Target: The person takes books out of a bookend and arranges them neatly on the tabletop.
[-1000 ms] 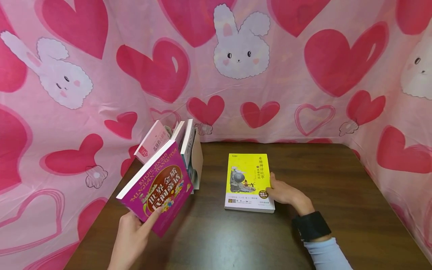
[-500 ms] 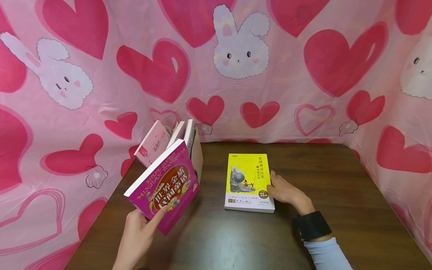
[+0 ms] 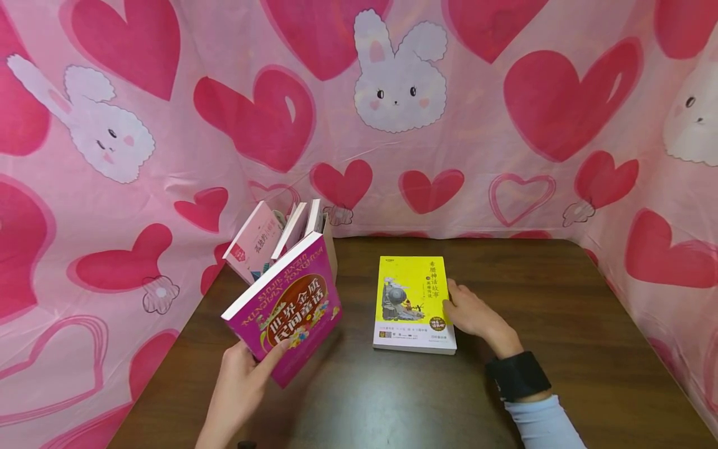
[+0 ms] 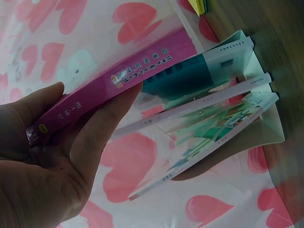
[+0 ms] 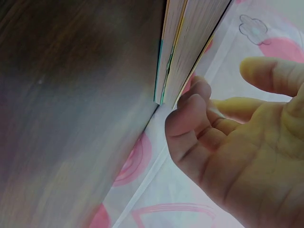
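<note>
My left hand [image 3: 241, 380] grips a purple paperback book [image 3: 305, 302] at its lower left, thumb across the front cover and fingers behind. The book is tilted in the air, white page edge upward. In the left wrist view its purple spine [image 4: 152, 64] runs up from the palm. A yellow-covered book [image 3: 412, 290] lies flat at mid-table. Beside its right edge is my right hand [image 3: 477, 318], fingers loosely bent and close to the cover. From the right wrist, page edges [image 5: 202, 33] show more than one book stacked there; the palm [image 5: 251, 166] holds nothing.
Behind the purple book, a pale book holder [image 4: 273, 130] stands at the table's back left. Several upright books lean in it, among them a pink book [image 3: 255, 240]. A pink heart-and-rabbit cloth [image 3: 477, 187] hangs round the brown wooden table [image 3: 561, 299].
My left hand has moved right with the purple book, which now overlaps more of the holder. The right hand and the yellow book have hardly moved.
</note>
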{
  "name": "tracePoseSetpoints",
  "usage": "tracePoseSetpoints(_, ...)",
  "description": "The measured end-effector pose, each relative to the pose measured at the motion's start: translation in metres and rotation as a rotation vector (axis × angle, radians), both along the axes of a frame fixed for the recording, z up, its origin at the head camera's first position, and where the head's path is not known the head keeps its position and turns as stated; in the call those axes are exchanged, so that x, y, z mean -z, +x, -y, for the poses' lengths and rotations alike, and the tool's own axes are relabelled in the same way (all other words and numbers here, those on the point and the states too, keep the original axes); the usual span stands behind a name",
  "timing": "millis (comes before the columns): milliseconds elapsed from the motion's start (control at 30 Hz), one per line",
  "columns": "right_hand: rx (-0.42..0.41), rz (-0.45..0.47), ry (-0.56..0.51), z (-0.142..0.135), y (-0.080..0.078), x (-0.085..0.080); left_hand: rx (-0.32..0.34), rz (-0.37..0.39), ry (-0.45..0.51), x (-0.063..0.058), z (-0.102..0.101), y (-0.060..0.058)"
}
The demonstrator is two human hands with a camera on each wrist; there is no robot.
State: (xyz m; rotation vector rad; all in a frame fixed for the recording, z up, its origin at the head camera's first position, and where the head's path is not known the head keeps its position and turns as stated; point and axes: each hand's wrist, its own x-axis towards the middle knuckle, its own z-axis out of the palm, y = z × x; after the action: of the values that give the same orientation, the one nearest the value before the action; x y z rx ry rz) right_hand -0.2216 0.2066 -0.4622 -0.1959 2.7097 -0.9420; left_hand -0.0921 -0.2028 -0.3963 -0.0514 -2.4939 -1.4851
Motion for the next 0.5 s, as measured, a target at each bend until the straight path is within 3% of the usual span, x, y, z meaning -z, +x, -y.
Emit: tracePoseSetpoints(500,-0.025,-0.080,-0.044,0.003,-0.003,0.002,0.062,0.000,0.086,0.006,-0.010,-0.011)
